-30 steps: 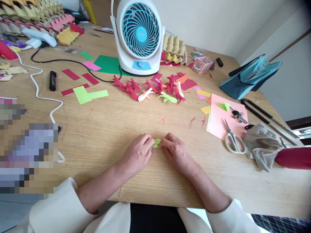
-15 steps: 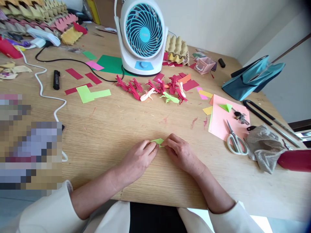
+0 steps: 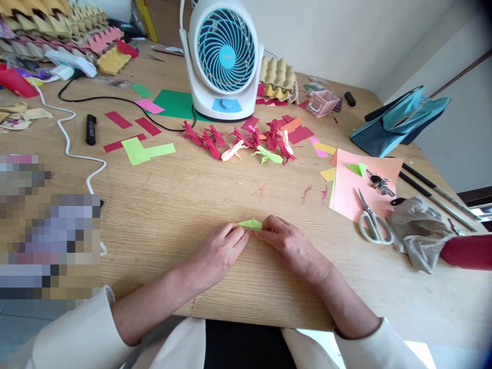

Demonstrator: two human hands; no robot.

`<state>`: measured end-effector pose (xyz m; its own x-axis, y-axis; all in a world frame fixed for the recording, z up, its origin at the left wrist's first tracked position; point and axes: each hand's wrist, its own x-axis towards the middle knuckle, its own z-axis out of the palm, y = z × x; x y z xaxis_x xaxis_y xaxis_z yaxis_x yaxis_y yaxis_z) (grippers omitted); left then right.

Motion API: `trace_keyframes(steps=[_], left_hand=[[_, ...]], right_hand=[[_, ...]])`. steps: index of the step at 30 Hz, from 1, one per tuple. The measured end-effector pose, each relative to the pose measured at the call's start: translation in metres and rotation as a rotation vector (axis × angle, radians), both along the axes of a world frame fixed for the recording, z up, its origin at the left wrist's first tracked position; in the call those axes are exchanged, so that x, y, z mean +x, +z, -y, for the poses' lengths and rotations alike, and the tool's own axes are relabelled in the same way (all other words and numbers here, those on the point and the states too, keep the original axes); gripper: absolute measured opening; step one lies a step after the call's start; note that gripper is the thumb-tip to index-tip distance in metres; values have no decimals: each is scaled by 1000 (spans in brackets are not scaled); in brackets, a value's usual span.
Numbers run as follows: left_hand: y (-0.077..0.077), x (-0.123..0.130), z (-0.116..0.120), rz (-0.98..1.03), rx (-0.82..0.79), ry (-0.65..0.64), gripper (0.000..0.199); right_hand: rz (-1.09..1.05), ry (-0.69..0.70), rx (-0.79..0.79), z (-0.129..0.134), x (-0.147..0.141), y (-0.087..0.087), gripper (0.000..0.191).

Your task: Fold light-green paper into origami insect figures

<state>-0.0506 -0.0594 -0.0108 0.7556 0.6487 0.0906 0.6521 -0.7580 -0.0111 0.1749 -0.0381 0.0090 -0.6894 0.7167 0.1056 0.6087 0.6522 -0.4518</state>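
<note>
"Two hands over the table [image 3: 184, 200]. What's between them?"

"A small green paper [image 3: 251, 224], folded narrow, on the near half of the table."

"How is the left hand [image 3: 215, 251] set?"

"Fingers closed, pinching the paper's left end."

"And the right hand [image 3: 294, 248]?"

"Curled in, gripping the right end with its fingertips. The two hands nearly meet along the near side of the paper. Just where each thumb presses, I can't tell."

"What lies beyond them?"

"A loose row of folded figures [image 3: 211, 146], mostly red, with a pale one [image 3: 232, 150] and a green one [image 3: 268, 155] toward the front. The fan [image 3: 227, 57] stands behind the row."

"And to the right?"

"A pink sheet [image 3: 346, 197] with keys [image 3: 382, 185] and a green triangle [image 3: 359, 169] on it. The scissors [image 3: 371, 222] lie with their blades over the sheet and their handles past its edge."

"On the left?"

"A green scrap [image 3: 134, 151], roughly L-shaped, near some red strips [image 3: 118, 120]. A black marker [image 3: 90, 129] lies farther left, with a white cord [image 3: 63, 130] running past it."
</note>
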Motion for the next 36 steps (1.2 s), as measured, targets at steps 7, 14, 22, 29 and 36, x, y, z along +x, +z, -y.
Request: trace_keyframes(steps=[7,14,22,29,36], left_hand=[[4,4,2,0,-41,90,45],[2,3,3,43,-42,81,47],[-5,7,0,76,-33,131,48],[-14,-2,-11,218,-49,96,54],[-27,-9,-9,338,2,88,49]], right_hand=[[-38,26,-9,0,6,-2,27],[83,1,108,7,-1,-2,24],[97,-44,195,4,-5,-9,19],[108,-155,242,1,-13,-15,19],[-8,-248,251,2,-18,-23,18]])
